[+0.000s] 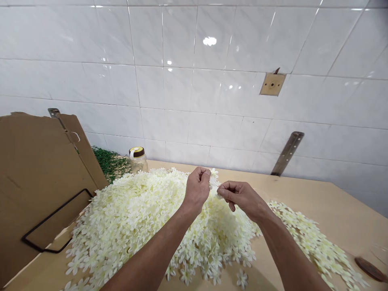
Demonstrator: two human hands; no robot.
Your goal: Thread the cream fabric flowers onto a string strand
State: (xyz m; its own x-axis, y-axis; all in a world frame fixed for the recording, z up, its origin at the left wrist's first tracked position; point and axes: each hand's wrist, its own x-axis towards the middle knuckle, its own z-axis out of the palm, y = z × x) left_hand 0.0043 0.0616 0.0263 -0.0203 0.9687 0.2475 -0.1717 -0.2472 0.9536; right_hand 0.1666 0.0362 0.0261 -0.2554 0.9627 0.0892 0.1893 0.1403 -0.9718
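Note:
A wide heap of white artificial flowers point(136, 214) with pale yellow centres covers the table under my hands. My left hand point(197, 186) is closed in a pinch above the back of the heap. A white artificial flower point(214, 174) shows right at its fingertips. Just to the right and slightly lower, my right hand point(241, 197) is also pinched, thumb against forefinger. Something small and whitish seems to be at its tips, too small to name. The two hands are close together but apart.
Yellow-white flowers point(312, 238) lie spread at the right. A cardboard sheet point(39, 173) leans at the left by a black wire frame point(54, 218). Behind are green plastic stems point(110, 163) and a lidded jar point(138, 159). A metal bracket point(287, 153) stands against the tiled wall point(176, 89).

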